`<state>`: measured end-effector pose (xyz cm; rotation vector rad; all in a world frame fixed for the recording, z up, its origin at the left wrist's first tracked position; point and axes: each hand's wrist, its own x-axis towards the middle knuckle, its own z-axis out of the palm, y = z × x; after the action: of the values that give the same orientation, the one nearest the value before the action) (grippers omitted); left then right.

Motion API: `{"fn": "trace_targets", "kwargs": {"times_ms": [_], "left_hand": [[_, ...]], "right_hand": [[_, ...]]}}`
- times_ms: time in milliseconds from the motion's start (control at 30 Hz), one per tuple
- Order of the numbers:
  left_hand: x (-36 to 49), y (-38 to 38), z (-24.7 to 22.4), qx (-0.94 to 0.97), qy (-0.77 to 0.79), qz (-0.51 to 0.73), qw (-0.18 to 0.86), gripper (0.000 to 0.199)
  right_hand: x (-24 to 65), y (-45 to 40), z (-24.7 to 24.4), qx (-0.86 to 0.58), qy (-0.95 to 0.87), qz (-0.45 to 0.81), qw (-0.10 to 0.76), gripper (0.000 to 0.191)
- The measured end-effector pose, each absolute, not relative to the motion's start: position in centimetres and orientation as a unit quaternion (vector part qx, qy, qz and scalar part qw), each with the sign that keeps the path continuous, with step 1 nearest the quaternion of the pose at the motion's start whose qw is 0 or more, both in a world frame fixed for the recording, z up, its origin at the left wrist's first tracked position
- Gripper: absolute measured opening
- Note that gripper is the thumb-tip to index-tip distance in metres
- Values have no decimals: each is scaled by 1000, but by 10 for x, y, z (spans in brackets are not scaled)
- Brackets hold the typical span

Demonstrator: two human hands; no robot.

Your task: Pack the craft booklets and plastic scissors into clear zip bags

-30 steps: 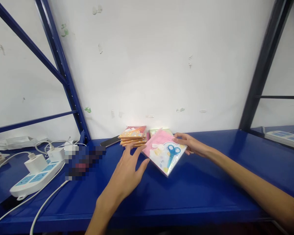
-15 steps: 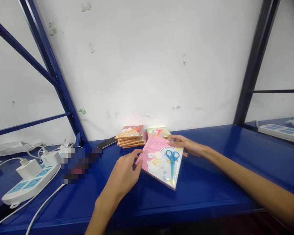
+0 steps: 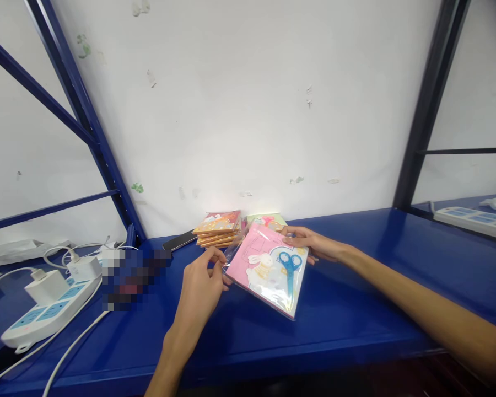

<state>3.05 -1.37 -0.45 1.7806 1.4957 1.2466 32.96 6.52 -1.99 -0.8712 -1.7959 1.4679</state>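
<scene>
A pink paper pack (image 3: 268,270) printed with a rabbit and blue scissors sits in a clear plastic sleeve, held tilted just over the blue steel shelf (image 3: 314,331). My right hand (image 3: 314,245) grips its right corner, thumb on top. My left hand (image 3: 200,281) pinches the loose sleeve film (image 3: 231,255) at the pack's left corner. Behind the pack are a stack of orange booklets (image 3: 217,228) and a partly hidden pale green packet (image 3: 268,219).
A black phone (image 3: 179,240) lies behind my left hand. To the left are a pixelated blurred patch (image 3: 132,278), a white power strip (image 3: 45,314) with a plugged-in charger (image 3: 45,286), and white cables. Blue uprights (image 3: 82,127) and a white wall (image 3: 231,110) stand behind.
My left hand has moved from the pack's edge onto the sleeve film at its left corner. The pack has turned slightly, and the view has shifted a little.
</scene>
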Motion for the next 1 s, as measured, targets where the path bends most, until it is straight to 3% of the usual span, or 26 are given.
{"fn": "trace_targets", "kwargs": {"times_ms": [233, 433, 567, 667, 767, 867, 1000], "left_hand": [[25, -9, -9, 675, 552, 390, 297, 26], [33, -15, -3, 648, 481, 387, 446, 37], [37, -18, -4, 600, 462, 384, 529, 33], [36, -16, -7, 562, 443, 419, 560, 35], [32, -12, -8, 536, 443, 464, 550, 40], [30, -9, -9, 515, 450, 487, 543, 43], [32, -9, -9, 497, 461, 483, 554, 38]], "right_hand": [[332, 67, -22, -331, -694, 554, 319, 42], [328, 64, -21, -342, -704, 539, 312, 50], [322, 64, -21, -367, -683, 522, 355, 47], [321, 64, -23, -359, -622, 577, 388, 49], [322, 63, -23, -328, -612, 644, 323, 51], [322, 61, -21, -317, -672, 621, 249, 45], [321, 63, -18, -325, -696, 588, 253, 38]]}}
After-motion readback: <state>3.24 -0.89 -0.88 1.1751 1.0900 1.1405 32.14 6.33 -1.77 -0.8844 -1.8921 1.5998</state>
